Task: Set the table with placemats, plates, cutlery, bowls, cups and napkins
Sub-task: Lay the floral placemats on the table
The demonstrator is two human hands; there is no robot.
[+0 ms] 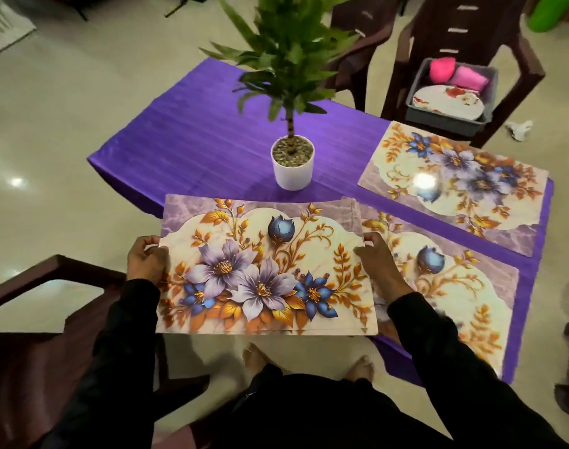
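Observation:
I hold a floral placemat (263,270) in the air above the near edge of the purple-clothed table (195,140). My left hand (145,259) grips its left edge and my right hand (378,264) grips its right edge. Two matching placemats lie flat on the table: one (454,286) at the near right, partly hidden under the held one and my right arm, and one (454,186) at the far right. White plates (448,103) and pink folded cloths (454,74) sit in a grey tub (490,95) on a chair beyond the table.
A potted plant (292,163) in a white pot stands mid-table. Dark brown plastic chairs stand at the far right (471,27) and at my near left (33,319). My bare feet (305,359) are on the glossy tile floor. Crumpled paper (519,128) lies on the floor at right.

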